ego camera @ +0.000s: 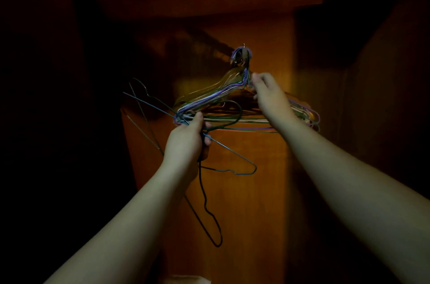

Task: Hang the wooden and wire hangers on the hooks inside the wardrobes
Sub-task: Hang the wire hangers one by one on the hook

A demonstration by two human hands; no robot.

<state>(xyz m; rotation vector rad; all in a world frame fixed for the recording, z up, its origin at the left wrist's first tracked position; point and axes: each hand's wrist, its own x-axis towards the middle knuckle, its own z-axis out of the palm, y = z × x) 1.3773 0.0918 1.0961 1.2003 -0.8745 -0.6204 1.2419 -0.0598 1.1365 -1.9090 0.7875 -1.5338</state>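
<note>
Now left hand (186,137) grips wire hangers (209,190).

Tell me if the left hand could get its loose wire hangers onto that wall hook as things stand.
Probably not easily. The hook already carries a thick bunch of hangers, the right hand sits at their necks, and the left hand grips several tangled wire hangers.

Hook (243,45): high on wardrobe back panel (232,190). Hung hangers (209,95): bunched on hook, before panel. Right hand (267,93): at bunch's neck, below hook. Left hand (186,141): lower left, holding loose wire hangers (209,214) splaying leftward and downward.
</note>
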